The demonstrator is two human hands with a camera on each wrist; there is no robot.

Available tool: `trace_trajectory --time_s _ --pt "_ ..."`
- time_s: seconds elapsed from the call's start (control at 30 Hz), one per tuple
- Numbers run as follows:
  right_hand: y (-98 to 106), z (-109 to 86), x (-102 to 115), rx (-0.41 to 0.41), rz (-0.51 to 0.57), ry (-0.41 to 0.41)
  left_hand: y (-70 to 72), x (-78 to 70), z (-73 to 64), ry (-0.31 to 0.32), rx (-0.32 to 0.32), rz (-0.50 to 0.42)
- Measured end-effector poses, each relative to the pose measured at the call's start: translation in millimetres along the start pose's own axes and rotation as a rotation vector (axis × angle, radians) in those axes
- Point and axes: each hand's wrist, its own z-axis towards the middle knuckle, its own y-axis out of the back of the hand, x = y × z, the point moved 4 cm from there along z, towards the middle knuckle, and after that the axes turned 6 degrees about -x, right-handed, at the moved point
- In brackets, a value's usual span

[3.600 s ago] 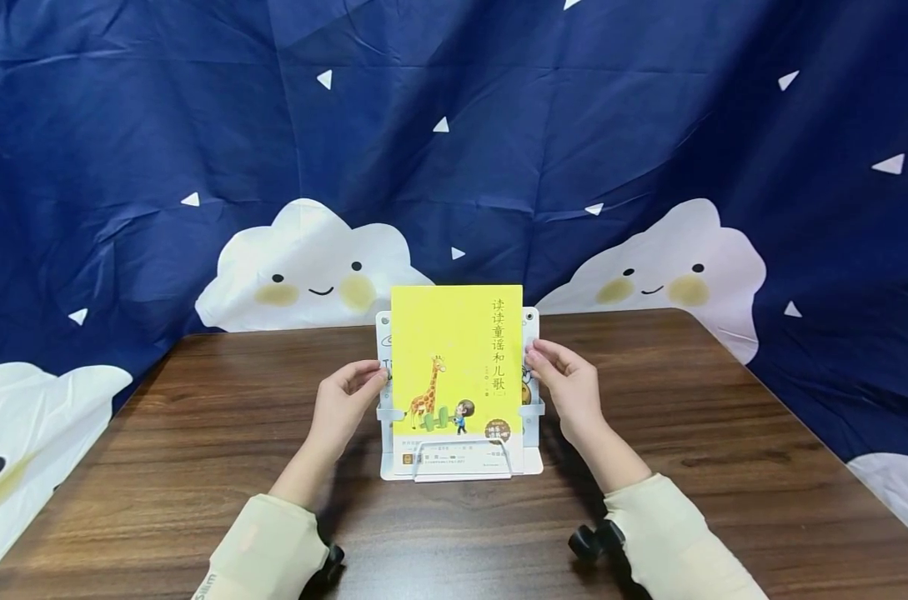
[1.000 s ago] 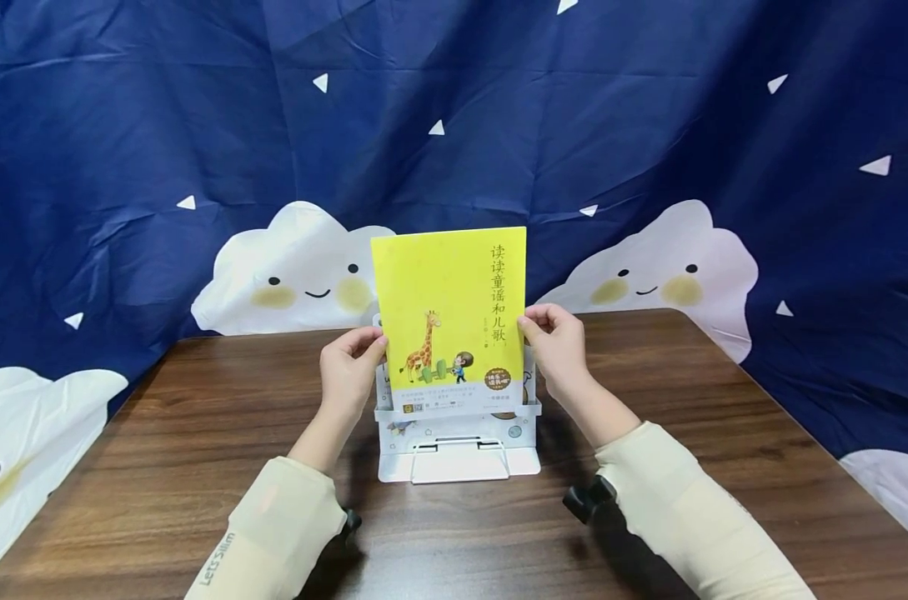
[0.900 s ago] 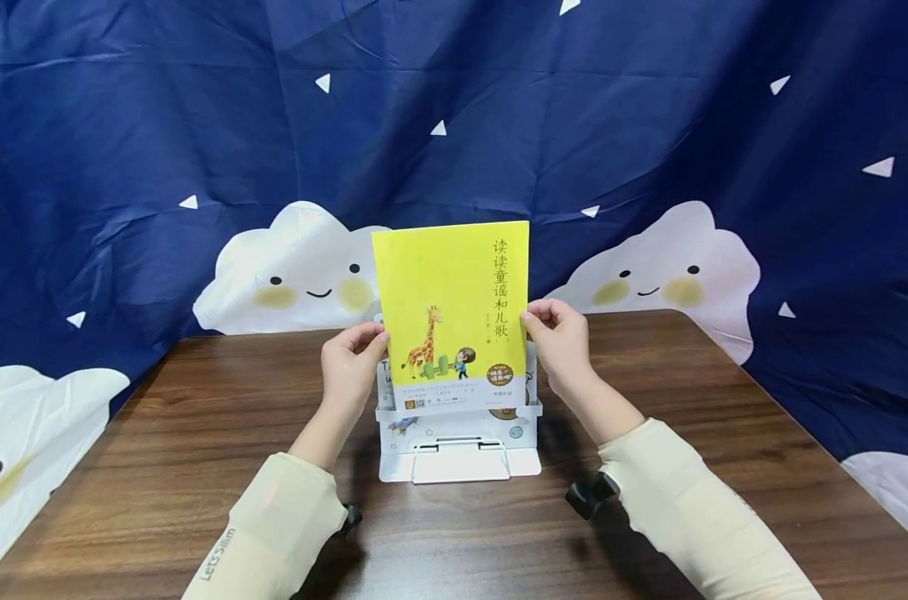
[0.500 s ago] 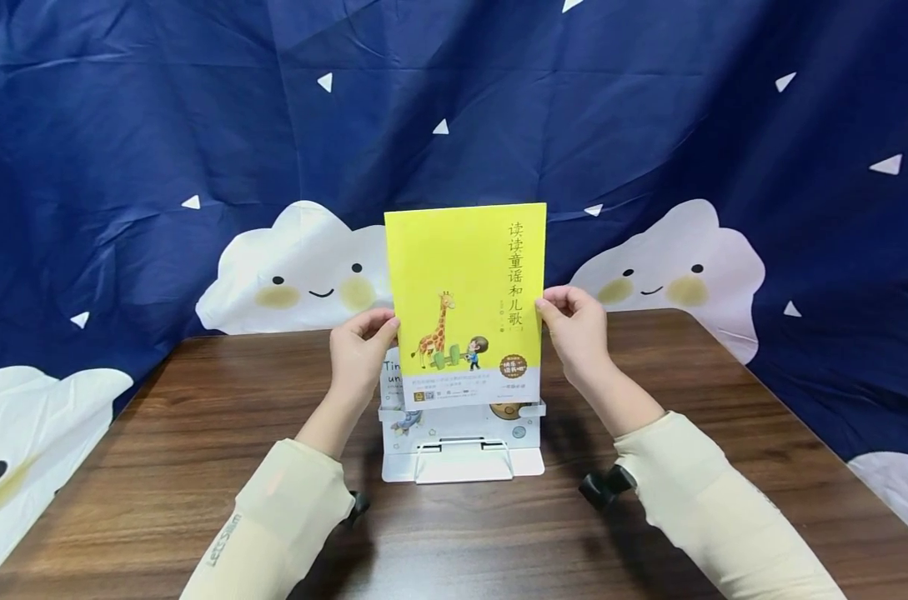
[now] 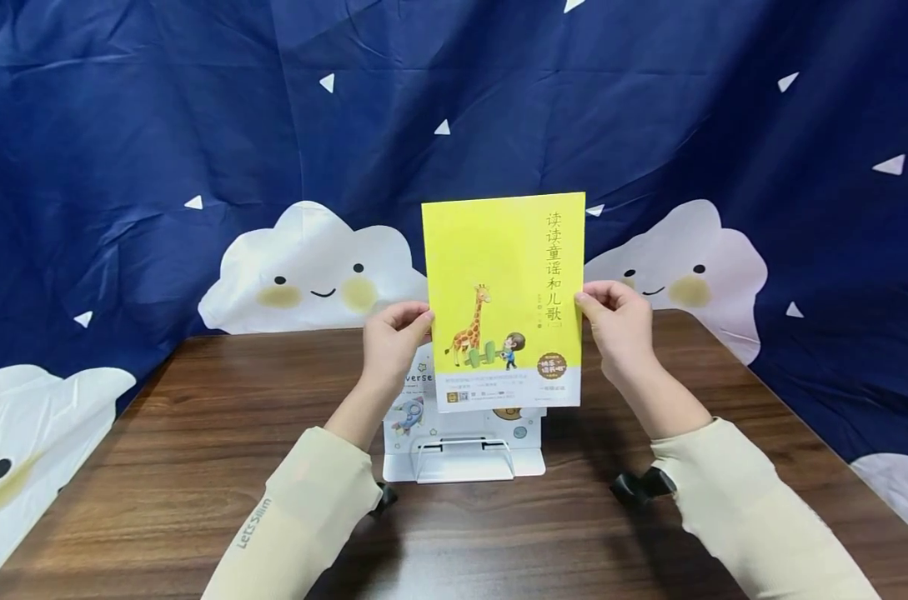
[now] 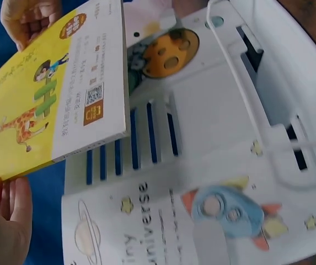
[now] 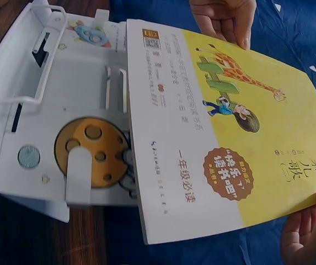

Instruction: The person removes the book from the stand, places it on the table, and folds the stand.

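A yellow-covered book [image 5: 499, 258] with a giraffe and a child on its front is held upright in the air. My left hand [image 5: 395, 342] pinches its left edge between thumb and fingers. On the opposite edge my right hand [image 5: 620, 325] pinches the book in the same way. Behind and below it stands a white book stand [image 5: 464, 462], printed with a rocket and planets. The book hides much of the stand's upper part in the head view. Both wrist views show a gap between the book's lower edge and the stand's wire holder [image 7: 42, 66].
The stand rests on a dark wooden table [image 5: 221, 417]. At the table's far edge hangs a blue curtain [image 5: 161, 125] with white clouds and triangles. Each forearm wears a cream sleeve [image 5: 303, 508] with a black device [image 5: 641, 487] near the wrist.
From resting on the stand, the book has been lifted out and up by both hands. Over the last half second it has shifted to the right, showing more of the stand's left side.
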Motion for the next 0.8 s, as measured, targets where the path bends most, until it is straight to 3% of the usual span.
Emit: trace_trajectory --time_s 0.13,0.23,0.37,0.43,0.5,0.67,0.8 --pt "18.0 15.0 -22.2 0.018 0.011 -0.047 -10.2 -10.9 -10.6 0.058 0.0 0.02" --pt "23.5 4.6 -6.8 0.007 -0.039 -0.068 -15.4 -0.9 -10.8 0.085 0.021 0.02" --pt "28.7 -7.7 11.0 -0.017 -0.095 -0.102 -23.2 1.6 -15.0 0.133 0.038 0.027" --pt "34.5 -6.3 8.8 -0.019 -0.112 -0.126 -27.6 -3.1 -19.6 0.163 0.036 0.032" --pt "44.3 1.3 -4.3 -0.021 -0.132 -0.158 -32.4 -6.3 -23.9 0.199 0.032 0.025" --pt "93.2 51.4 -84.9 -0.004 -0.074 -0.178 -46.5 1.1 -29.8 0.267 0.036 -0.011" --pt "125.3 71.5 -117.1 0.008 -0.102 -0.226 -58.8 7.0 -35.4 0.3 0.04 -0.017"
